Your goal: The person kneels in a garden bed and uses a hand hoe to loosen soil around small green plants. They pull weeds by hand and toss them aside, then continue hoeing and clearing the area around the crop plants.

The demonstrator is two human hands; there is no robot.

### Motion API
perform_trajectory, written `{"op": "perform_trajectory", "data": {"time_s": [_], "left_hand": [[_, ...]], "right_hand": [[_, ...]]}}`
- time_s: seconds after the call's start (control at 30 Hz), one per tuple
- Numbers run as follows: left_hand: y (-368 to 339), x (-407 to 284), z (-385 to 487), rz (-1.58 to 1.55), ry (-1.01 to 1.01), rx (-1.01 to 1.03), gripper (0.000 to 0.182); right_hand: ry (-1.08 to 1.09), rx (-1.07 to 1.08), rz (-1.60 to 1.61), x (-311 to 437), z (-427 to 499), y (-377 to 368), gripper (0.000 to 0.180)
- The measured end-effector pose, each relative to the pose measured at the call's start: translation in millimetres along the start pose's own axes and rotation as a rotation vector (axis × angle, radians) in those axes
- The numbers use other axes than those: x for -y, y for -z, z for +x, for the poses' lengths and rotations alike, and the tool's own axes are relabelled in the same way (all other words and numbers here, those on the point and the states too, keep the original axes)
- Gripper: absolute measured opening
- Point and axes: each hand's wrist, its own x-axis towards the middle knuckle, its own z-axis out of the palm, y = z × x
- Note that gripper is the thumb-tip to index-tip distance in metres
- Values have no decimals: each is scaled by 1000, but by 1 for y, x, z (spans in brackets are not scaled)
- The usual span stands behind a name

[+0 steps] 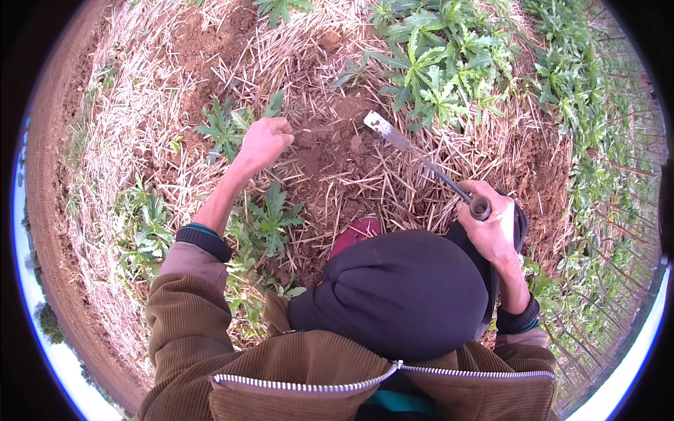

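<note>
My left hand (pixel 267 141) is above the straw-strewn soil with its fingers curled in. Nothing is clearly visible in it, though a faint thin strand shows by the fingertips. Just left of it grows a leafy green plant (pixel 221 129) with jagged leaves. My right hand (pixel 489 221) grips a metal hand tool (pixel 429 164) by its shank, close to the round hollow socket end. The tool's flat, worn blade (pixel 387 129) points forward and left, over bare reddish soil (pixel 321 152) and straw.
Thick jagged-leaved plants (pixel 437 68) grow ahead on the right. Another plant (pixel 274 216) stands near my red shoe (pixel 358 234). Dry straw (pixel 131 105) covers ground to the left. Rows of thin stalks (pixel 616 231) line the far right. My dark-clothed knee (pixel 405 289) is raised before me.
</note>
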Motion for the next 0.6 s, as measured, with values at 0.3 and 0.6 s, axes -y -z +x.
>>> {"op": "perform_trajectory", "data": {"time_s": [0.3,0.6], "left_hand": [[-1,15,-8,601,-197,-193,35],[-93,4,-5,763,-328,237,48]], "right_hand": [[-18,-64,-84,2,-2,11,19],[139,-165,-446,-16,14,34,25]]}}
